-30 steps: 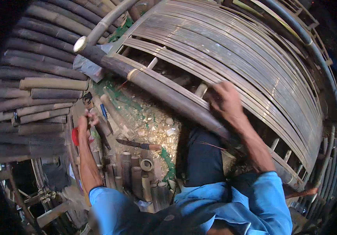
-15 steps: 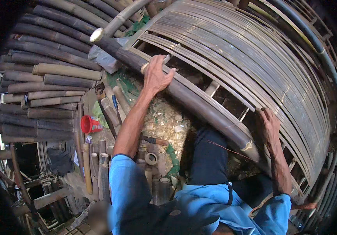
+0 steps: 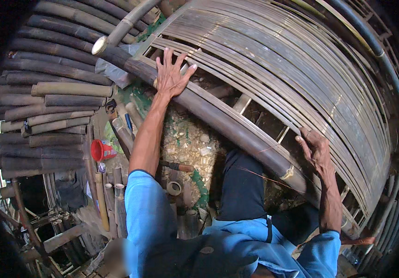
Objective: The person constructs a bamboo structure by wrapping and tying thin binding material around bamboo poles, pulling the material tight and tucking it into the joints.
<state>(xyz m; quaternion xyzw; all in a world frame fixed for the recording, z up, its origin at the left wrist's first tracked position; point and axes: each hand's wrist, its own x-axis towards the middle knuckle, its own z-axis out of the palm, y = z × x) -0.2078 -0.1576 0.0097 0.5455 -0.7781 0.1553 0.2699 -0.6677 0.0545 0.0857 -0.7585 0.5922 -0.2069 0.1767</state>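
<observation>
A thick dark bamboo pole point(image 3: 222, 121) runs slantwise in front of me along the near edge of a curved bed of thin bamboo slats point(image 3: 283, 60). My left hand point(image 3: 172, 76) lies open across the pole's upper left part, fingers spread toward the slats. Farther right, my right hand point(image 3: 315, 146) has its fingers curled over the nearest bamboo slat point(image 3: 260, 104), close to the pole. Between this slat and the pole is an open gap, crossed by short cross-pieces point(image 3: 242, 104). The right fingertips are partly hidden.
Cut bamboo poles point(image 3: 56, 60) are stacked at the left. A red cup point(image 3: 101, 150), a wooden-handled tool point(image 3: 179, 166) and a bamboo ring point(image 3: 174, 187) are on the littered ground. A plastic bag point(image 3: 114, 72) sits by the pole's far end.
My left hand has opened from its grasp at the pole, its fingers now spread toward the slats. The right hand stays at the slat, its thumb more visible. The view has shifted slightly.
</observation>
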